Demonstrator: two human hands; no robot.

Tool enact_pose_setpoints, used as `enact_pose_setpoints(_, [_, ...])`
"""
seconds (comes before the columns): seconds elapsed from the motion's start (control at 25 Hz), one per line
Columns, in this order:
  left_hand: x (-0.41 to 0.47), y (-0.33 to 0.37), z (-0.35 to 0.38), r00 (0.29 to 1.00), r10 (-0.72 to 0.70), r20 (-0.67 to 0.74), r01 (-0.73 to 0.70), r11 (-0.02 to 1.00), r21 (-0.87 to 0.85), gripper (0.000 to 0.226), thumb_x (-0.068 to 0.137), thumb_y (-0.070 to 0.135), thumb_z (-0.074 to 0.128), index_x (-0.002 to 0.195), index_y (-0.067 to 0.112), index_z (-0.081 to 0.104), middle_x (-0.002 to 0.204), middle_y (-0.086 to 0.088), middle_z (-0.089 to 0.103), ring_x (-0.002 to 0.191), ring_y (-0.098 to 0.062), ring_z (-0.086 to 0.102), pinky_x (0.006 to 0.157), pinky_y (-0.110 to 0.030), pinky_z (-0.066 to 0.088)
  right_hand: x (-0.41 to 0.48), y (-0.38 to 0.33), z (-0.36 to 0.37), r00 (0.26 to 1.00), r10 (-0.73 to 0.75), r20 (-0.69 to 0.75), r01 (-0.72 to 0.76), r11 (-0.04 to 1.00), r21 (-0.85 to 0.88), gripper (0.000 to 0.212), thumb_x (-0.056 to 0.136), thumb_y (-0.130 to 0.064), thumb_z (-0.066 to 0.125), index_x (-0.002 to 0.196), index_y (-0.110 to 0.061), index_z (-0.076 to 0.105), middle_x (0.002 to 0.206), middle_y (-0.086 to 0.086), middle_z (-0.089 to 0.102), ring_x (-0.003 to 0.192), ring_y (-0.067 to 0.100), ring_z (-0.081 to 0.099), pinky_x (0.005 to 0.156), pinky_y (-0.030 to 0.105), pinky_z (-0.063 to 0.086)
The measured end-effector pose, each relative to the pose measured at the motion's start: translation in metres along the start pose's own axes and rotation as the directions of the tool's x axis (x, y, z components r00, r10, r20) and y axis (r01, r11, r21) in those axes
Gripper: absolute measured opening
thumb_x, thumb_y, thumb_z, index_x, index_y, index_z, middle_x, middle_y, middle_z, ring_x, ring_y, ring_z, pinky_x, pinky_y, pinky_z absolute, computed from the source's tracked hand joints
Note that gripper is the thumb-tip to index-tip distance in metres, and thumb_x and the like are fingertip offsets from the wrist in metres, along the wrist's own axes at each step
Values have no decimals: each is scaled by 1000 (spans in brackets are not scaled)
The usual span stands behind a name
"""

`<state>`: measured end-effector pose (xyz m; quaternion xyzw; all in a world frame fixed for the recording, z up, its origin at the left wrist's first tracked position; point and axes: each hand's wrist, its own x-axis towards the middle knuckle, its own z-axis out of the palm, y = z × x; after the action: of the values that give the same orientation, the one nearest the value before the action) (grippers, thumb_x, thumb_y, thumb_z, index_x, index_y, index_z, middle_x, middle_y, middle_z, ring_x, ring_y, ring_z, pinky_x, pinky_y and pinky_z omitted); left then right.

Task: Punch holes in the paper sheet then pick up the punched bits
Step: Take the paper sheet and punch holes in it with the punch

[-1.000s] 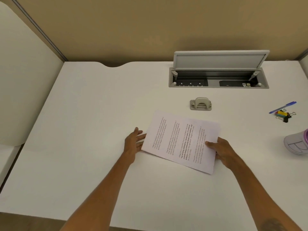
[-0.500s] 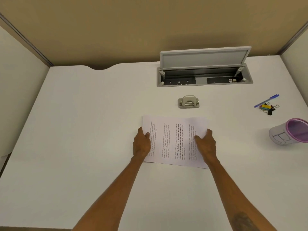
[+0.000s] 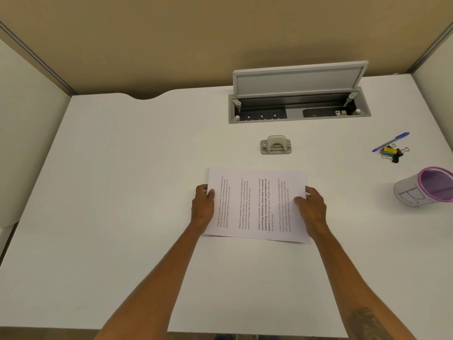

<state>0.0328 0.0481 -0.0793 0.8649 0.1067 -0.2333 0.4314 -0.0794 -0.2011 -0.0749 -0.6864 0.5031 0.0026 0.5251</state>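
Head view: one paper sheet (image 3: 257, 204), printed side up, is at the middle of the white desk (image 3: 122, 192), just short of one grey hole punch (image 3: 276, 144). Two hands hold it. The left hand (image 3: 203, 204) pinches its left edge and the right hand (image 3: 312, 204) its right edge, thumbs on top. To the right are one blue pen (image 3: 391, 141), binder clips (image 3: 393, 153) too bunched to count, and one purple-rimmed cup (image 3: 421, 190). One open cable box (image 3: 299, 101) sits by the tan partition (image 3: 171, 33).

Office cubicle workstation. White desk (image 3: 122, 192), tan partition panels (image 3: 171, 45), open cable box (image 3: 299, 104) far right. Pen (image 3: 391, 141), binder clips (image 3: 392, 153) right.
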Motion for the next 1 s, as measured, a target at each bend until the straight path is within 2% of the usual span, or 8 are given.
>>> enact_pose_setpoints(0.24, [1, -4, 1, 999, 48, 12, -47, 999, -16, 44, 103, 18, 41, 147, 26, 41, 141, -3, 57, 118, -27, 60, 101, -44, 49, 4, 7, -4, 1000, -16, 21, 14, 996, 83, 41, 89, -9, 55, 128, -22, 58, 123, 5, 66, 98, 23, 62, 74, 28, 45])
enact_pose_setpoints(0.4, [-1, -5, 4, 998, 54, -12, -54, 998, -17, 45, 103, 17, 42, 147, 26, 40, 142, -3, 56, 118, -27, 60, 101, -40, 48, 5, 8, -4, 997, -33, 65, 28, 996, 79, 40, 93, -18, 59, 132, -24, 53, 128, 3, 64, 98, 20, 63, 72, 28, 47])
enact_pose_setpoints(0.52, [-2, -6, 4, 994, 112, -6, -112, 993, 38, 51, 105, 17, 42, 154, 23, 31, 145, -6, 54, 122, -26, 58, 99, -33, 44, 5, 8, -3, 993, -82, 88, 83, 997, -5, 56, 96, -17, 55, 149, -22, 38, 143, 5, 54, 116, 26, 59, 93, 38, 50])
enact_pose_setpoints(0.6, [-3, -5, 4, 987, 148, 56, -154, 982, 108, 59, 106, 21, 39, 159, 27, 14, 137, -8, 58, 109, -24, 61, 96, -32, 46, 5, 7, -1, 985, -123, 123, 134, 987, -86, 65, 98, -16, 52, 156, -23, 25, 152, 5, 45, 127, 30, 53, 105, 47, 46])
enact_pose_setpoints(0.68, [-3, -2, 5, 984, 159, 85, -169, 975, 143, 62, 106, 21, 39, 158, 32, 7, 130, -10, 61, 98, -18, 60, 90, -27, 44, 4, 5, 0, 983, -144, 111, 159, 978, -138, 69, 99, -12, 48, 158, -25, 17, 156, 5, 40, 130, 31, 51, 106, 46, 45])
enact_pose_setpoints(0.8, [-1, -2, 4, 988, 142, 54, -147, 983, 107, 64, 106, 20, 40, 158, 33, 5, 137, -9, 57, 105, -21, 61, 96, -33, 46, 5, 4, -1, 992, -106, 73, 113, 988, -101, 73, 98, -11, 48, 158, -29, 11, 156, 7, 39, 128, 31, 52, 104, 42, 44])
enact_pose_setpoints(0.92, [0, -6, 2, 990, 130, 61, -134, 988, 73, 62, 105, 23, 42, 159, 30, 11, 143, -7, 54, 104, -17, 57, 97, -32, 45, 8, 9, -3, 989, -89, 117, 100, 991, -88, 71, 99, -16, 51, 158, -28, 13, 157, 6, 37, 132, 30, 49, 108, 45, 42])
enact_pose_setpoints(1.0, [3, -7, 3, 992, 117, 50, -121, 989, 91, 59, 106, 27, 42, 158, 27, 16, 145, -8, 53, 114, -23, 59, 101, -36, 45, 10, 10, -4, 993, -75, 96, 80, 995, -55, 71, 98, -18, 51, 158, -28, 14, 155, 7, 39, 131, 30, 50, 109, 48, 42])
